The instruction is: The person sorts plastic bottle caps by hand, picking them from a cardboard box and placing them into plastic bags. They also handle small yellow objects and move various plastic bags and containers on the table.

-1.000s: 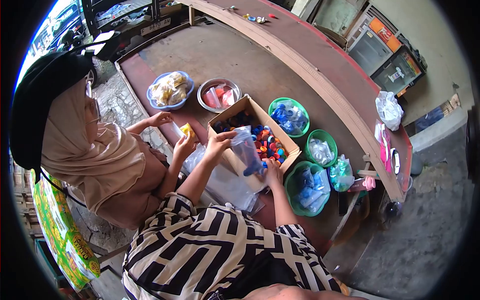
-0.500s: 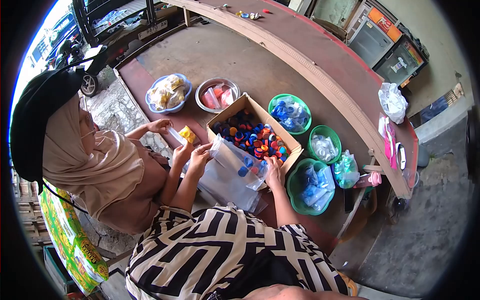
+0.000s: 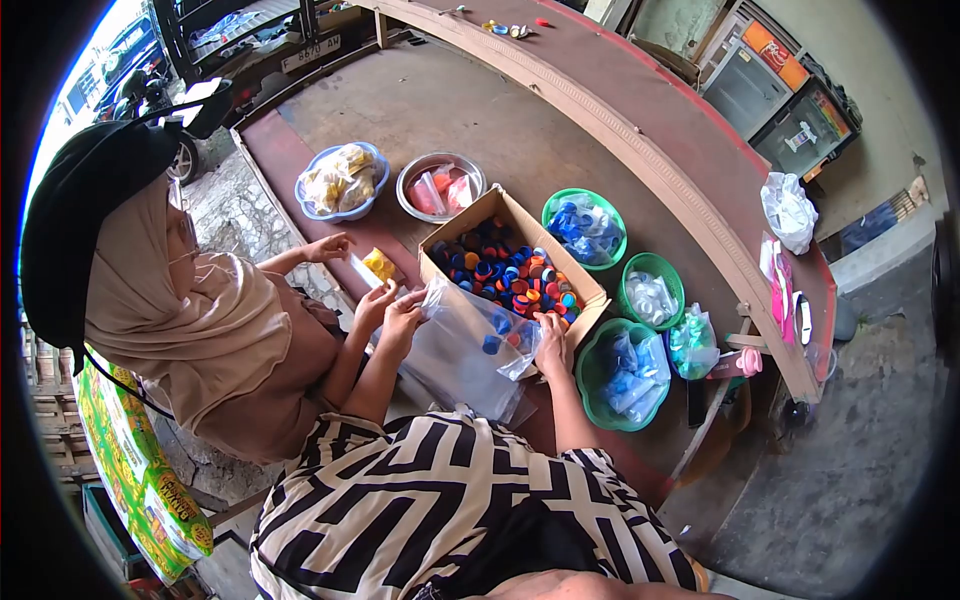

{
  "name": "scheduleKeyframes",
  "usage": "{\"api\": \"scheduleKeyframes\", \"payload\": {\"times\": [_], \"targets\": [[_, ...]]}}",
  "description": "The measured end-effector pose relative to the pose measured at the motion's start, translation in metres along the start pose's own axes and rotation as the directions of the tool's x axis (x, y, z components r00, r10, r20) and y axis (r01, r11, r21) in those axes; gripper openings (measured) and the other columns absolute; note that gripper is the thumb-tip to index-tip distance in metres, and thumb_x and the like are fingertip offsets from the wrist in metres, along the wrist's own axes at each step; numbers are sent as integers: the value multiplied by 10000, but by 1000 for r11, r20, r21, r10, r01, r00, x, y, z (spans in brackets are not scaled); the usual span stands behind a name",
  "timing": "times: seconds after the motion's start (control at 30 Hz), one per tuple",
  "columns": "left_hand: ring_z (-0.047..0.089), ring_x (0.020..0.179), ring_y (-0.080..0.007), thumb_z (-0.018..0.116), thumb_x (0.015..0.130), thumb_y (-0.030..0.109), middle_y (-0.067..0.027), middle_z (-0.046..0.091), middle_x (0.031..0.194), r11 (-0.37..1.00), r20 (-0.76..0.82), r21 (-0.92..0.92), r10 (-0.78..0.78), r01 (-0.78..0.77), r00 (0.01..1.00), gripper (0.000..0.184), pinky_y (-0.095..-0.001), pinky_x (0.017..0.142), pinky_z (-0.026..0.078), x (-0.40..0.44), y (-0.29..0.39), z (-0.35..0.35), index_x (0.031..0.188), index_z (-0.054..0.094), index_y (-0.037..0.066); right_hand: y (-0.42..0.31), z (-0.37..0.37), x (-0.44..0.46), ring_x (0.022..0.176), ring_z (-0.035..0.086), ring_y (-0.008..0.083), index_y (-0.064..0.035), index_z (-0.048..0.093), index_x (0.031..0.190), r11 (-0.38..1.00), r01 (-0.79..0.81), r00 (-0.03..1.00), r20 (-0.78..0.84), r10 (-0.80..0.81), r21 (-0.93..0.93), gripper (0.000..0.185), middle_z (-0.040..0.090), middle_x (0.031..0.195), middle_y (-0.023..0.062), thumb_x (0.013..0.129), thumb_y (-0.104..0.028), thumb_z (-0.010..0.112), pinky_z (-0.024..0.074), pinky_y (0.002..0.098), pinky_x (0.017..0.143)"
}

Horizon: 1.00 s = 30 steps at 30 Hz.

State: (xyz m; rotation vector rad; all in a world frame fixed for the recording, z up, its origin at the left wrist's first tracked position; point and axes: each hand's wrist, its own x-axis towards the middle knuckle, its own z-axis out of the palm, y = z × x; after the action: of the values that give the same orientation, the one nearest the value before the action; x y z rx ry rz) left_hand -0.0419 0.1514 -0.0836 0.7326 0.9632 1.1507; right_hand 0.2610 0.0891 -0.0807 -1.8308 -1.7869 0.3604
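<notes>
A clear plastic bag with several blue caps inside is stretched between my two hands. My left hand pinches its left end, close to the co-worker's hand. At the other end my right hand grips the bag with closed fingers, beside the cardboard box's near right edge. The cardboard box holds many loose caps, mostly blue, red and orange. Below my hands lie flat clear plastic bags. The co-worker's hand holds a small bag of yellow caps.
Behind the box stand a blue basket of bagged yellow caps and a metal bowl of bagged red ones. To the right are green baskets with bagged caps, a pink bottle and a white plastic bag.
The bag between my hands has gone from hanging steeply to being stretched out sideways. My left hand has moved down and left. The co-worker's left-side hand has shifted slightly.
</notes>
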Motion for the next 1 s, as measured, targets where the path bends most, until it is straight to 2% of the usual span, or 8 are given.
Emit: {"api": "scheduleKeyframes", "payload": {"times": [0.07, 0.27, 0.47, 0.53, 0.6, 0.73, 0.8, 1.0], "targets": [[599, 744, -86, 536, 837, -73, -30, 629, 918, 1000, 19, 18, -9, 8, 1000, 363, -235, 728, 530, 2, -3, -3, 1198, 559, -44, 2, 3, 1, 1016, 539, 364, -48, 573, 1102, 1000, -5, 1000, -24, 6, 26, 415, 523, 1085, 172, 716, 103, 544, 446, 414, 885], [594, 741, -70, 497, 811, -67, -45, 643, 933, 1000, 27, 20, 6, -7, 1000, 393, -206, 719, 506, -2, -2, -1, 1197, 571, -59, 3, 2, 2, 964, 550, 359, -27, 607, 949, 999, 33, 997, -65, -30, 36, 223, 541, 977, 167, 746, 40, 544, 451, 416, 828], [585, 737, -56, 488, 802, -76, -27, 639, 904, 1000, 16, 16, -16, 16, 1000, 402, -189, 700, 486, -15, 10, 13, 1194, 574, -59, -2, -3, 0, 959, 586, 359, -29, 590, 984, 1000, -4, 999, -43, 4, 15, 245, 525, 1041, 164, 765, 69, 540, 474, 438, 805], [590, 747, -57, 487, 805, -80, -27, 646, 901, 999, 96, 32, -8, 5, 995, 409, -186, 694, 480, -15, 10, 13, 1204, 571, -53, 2, 2, 0, 986, 570, 355, -31, 583, 1011, 999, -22, 999, -34, 23, 31, 274, 521, 1040, 164, 760, 72, 550, 465, 432, 824], [594, 761, -59, 491, 815, -81, -32, 655, 908, 1000, 82, 30, -10, 7, 997, 399, -184, 699, 479, -21, 14, 22, 1202, 580, -44, 5, 6, 0, 1011, 541, 352, -30, 582, 1054, 998, 55, 992, -116, -53, 11, 335, 519, 1045, 163, 735, 73, 577, 448, 425, 855], [586, 775, -56, 530, 842, -59, -24, 654, 925, 996, 150, 84, 16, -29, 989, 337, -185, 713, 474, -33, 27, 28, 1163, 623, -13, 10, 8, 0, 968, 547, 363, -25, 572, 1093, 993, 116, 984, -142, -111, 34, 410, 527, 1049, 171, 691, 51, 595, 458, 417, 838], [588, 790, -57, 517, 827, -90, -36, 650, 964, 993, 179, 114, 17, -37, 984, 357, -169, 717, 470, -38, 31, 31, 1163, 617, -20, 9, 9, 1, 974, 544, 366, -14, 562, 1115, 994, 102, 984, -154, -94, 43, 439, 519, 1056, 177, 681, 57, 575, 457, 419, 842], [578, 835, -51, 593, 854, -20, -22, 657, 984, 992, 208, 120, 12, -38, 978, 305, -191, 766, 465, -50, 43, 36, 1156, 627, -3, 11, 10, 3, 966, 547, 367, 14, 561, 1115, 992, 105, 985, -144, -94, 75, 437, 507, 1059, 190, 683, 65, 518, 454, 420, 852]]}}
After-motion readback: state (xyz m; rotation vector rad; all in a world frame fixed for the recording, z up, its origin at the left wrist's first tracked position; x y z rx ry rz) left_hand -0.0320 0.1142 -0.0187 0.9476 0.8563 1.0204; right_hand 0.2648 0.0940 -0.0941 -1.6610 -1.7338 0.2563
